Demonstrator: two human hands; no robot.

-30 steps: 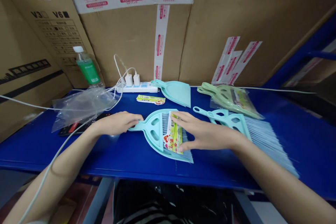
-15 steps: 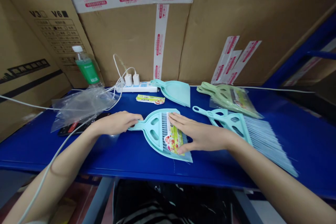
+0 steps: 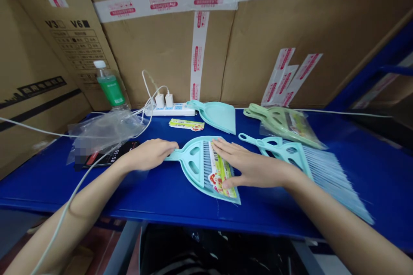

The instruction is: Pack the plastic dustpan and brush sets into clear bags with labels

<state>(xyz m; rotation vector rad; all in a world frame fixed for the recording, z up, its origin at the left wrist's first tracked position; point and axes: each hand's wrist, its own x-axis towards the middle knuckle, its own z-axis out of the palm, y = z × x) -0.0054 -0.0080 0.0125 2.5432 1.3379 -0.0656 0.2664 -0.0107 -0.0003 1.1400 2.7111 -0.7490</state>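
Note:
A turquoise dustpan (image 3: 187, 177) lies on the blue table with a small matching brush (image 3: 195, 161) nested in it. Across the brush's bristles sits a yellow-green printed label (image 3: 219, 169). My left hand (image 3: 154, 153) is closed around the handle end at the left. Fingers outstretched, my right hand (image 3: 247, 163) lies flat over the label and the right side of the bristles. Just right of it rests another turquoise brush (image 3: 287, 154) with long pale blue bristles. Behind stands an empty turquoise dustpan (image 3: 219, 116), near a loose label card (image 3: 187, 124).
A green dustpan set (image 3: 284, 124) in clear plastic lies at the back right. On the left are a crumpled plastic bag (image 3: 103, 126), a phone (image 3: 111, 157), a bottle (image 3: 111, 88) and a white power strip (image 3: 180, 110) with cables. Cardboard boxes (image 3: 155, 47) wall the back.
The view has shifted slightly, moving everything a little right and down. The label looks turned slightly under my right hand, while both hands keep nearly the same hold.

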